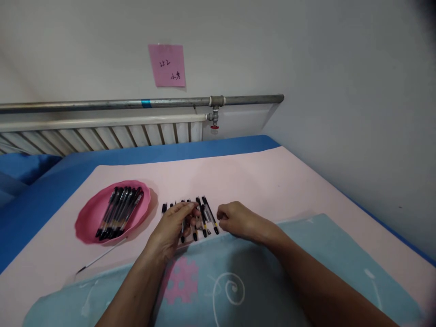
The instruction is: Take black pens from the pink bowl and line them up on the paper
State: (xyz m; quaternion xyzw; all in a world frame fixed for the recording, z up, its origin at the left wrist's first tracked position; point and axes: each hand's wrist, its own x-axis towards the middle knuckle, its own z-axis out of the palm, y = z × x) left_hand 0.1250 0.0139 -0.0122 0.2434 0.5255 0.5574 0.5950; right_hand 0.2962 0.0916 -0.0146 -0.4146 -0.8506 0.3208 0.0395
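Note:
Several black pens (pixel 206 217) lie side by side in a row on the pink sheet (pixel 259 181). My left hand (pixel 172 229) rests over the left part of the row, its fingers bent and its fingertips pinching one pen near the middle. My right hand (pixel 236 220) sits just right of the row, fingers curled into a loose fist, with the knuckles next to the outermost pen; what it holds, if anything, is hidden. A pink oval dish (pixel 89 219) to the left carries several more black pens (pixel 120 212).
A thin pen refill (pixel 100 257) lies loose below the dish. A light blue patterned mat (pixel 238 281) covers the near part of the surface. Blue bedding (pixel 41 190), a radiator (pixel 102 135) and a metal pipe (pixel 143 103) run along the back wall, which carries a pink note (pixel 166 65).

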